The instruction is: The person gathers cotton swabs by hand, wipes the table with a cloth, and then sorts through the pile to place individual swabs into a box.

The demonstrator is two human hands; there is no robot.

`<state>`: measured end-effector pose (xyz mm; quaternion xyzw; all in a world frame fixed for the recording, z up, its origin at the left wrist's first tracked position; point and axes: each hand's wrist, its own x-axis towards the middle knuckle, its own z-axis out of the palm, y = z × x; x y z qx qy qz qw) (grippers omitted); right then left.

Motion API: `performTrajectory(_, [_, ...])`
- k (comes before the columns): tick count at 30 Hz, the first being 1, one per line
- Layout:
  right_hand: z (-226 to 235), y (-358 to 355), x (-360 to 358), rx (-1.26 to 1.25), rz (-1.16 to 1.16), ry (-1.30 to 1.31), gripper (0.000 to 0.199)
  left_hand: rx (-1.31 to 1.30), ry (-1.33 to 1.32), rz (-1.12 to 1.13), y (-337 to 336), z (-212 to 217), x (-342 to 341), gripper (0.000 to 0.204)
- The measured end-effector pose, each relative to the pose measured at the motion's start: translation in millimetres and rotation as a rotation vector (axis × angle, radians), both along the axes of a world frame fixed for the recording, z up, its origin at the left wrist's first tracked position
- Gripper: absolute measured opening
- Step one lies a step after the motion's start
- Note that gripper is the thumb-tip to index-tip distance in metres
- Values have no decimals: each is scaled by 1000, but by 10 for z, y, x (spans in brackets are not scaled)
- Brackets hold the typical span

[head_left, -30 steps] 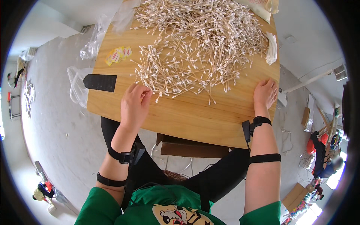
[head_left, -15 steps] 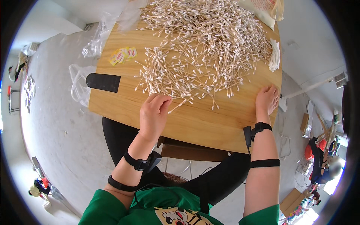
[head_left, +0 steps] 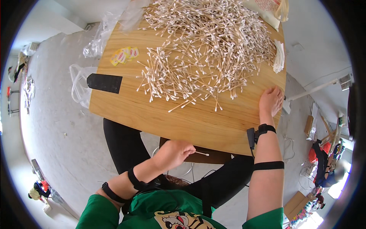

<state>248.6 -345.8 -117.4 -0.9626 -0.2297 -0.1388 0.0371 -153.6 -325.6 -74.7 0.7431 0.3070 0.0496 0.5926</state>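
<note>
"Where's the cotton swab (head_left: 202, 153)?"
"The left hand (head_left: 174, 154) pinches it, past the near edge of the table (head_left: 152, 118)."
"The right hand (head_left: 271, 101)?"
"On the table's right side, fingers bent. I can't tell if they hold something."

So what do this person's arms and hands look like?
The left hand and right hand are gloveless. The short sleeves are green. Each arm wears two black straps, one by the wrist, one farther up. A small black box with a thin dark cable sits at the right wrist.
</note>
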Motion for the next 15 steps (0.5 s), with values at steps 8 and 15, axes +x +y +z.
performTrajectory(8, [29,2,-28,-11,-16,48,44,476,-51,221,245,84,22,9])
performTrajectory(15, [55,-1,-26,-25,-13,42,43,960,172,456,1190,-48,62,28])
